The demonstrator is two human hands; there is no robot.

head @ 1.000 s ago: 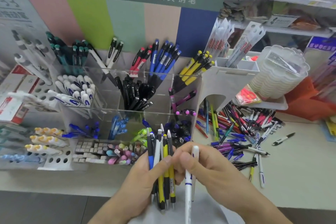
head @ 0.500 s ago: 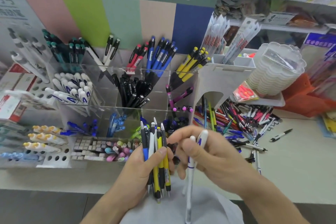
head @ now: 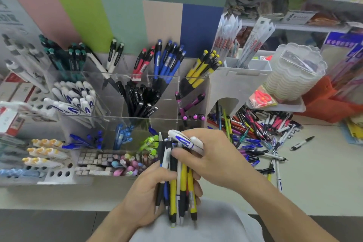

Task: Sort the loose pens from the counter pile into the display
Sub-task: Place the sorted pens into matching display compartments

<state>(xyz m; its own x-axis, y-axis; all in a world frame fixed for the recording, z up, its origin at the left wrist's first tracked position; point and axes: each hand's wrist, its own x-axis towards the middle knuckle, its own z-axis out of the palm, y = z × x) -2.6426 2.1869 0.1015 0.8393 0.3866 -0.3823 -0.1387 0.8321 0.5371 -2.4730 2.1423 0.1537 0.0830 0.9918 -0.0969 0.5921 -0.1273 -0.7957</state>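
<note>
My left hand (head: 149, 188) grips an upright bundle of pens (head: 179, 186), yellow, black, blue and white, low in the middle of the view. My right hand (head: 212, 155) sits just above it, holding two white pens with blue print (head: 185, 140) that lie tilted across the top of the bundle. Behind my hands stands the clear acrylic pen display (head: 117, 104), its compartments filled by colour. The loose pen pile (head: 261, 133) spreads on the counter to the right.
A white arched stand (head: 233, 86) with packaged refills rises between display and pile. A stack of clear plastic tubs (head: 294, 72) stands on the right. One white pen (head: 301, 143) lies apart, far right. Erasers and white holed racks (head: 57, 175) fill the left.
My right hand swung its white pens from hanging nearly upright beside the bundle to lying tilted across the bundle's top. Both hands rose slightly toward the display.
</note>
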